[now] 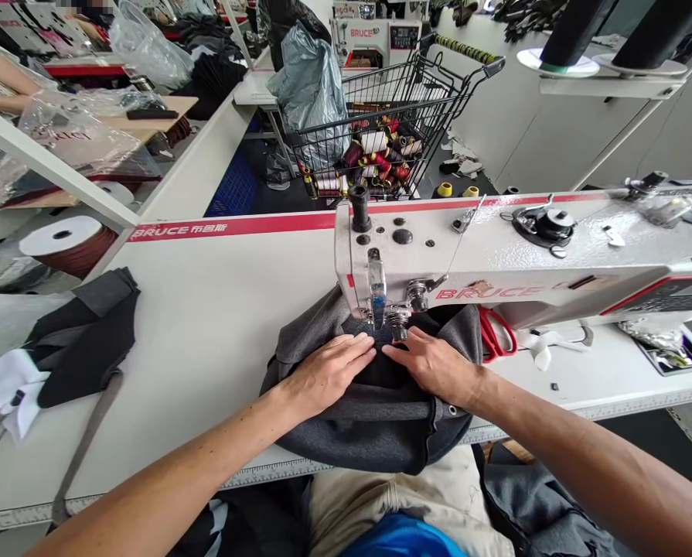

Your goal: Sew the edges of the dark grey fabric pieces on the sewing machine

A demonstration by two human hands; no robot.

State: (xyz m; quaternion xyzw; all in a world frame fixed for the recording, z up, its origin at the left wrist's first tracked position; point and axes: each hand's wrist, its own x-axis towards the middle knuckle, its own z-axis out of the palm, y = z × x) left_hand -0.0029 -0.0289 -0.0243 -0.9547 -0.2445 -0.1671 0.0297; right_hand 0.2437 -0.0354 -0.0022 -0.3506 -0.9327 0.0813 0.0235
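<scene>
Blue cloth (403,538) lies on the lap at the frame's bottom edge. Left hand (325,373) and right hand (435,365) rest flat, fingers extended and gripping nothing, pressing the dark grey garment (374,422) on the white table (218,325). Fingertips nearly meet just before the presser foot (397,323) of the sewing machine (519,263). Red scissors (493,334) lie right of the garment; a folded fabric pile (84,336) sits well to the left.

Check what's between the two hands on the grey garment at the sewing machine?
Head view: only dark grey garment shows between left hand and right hand. Their fingers nearly meet just below the presser foot.
</scene>
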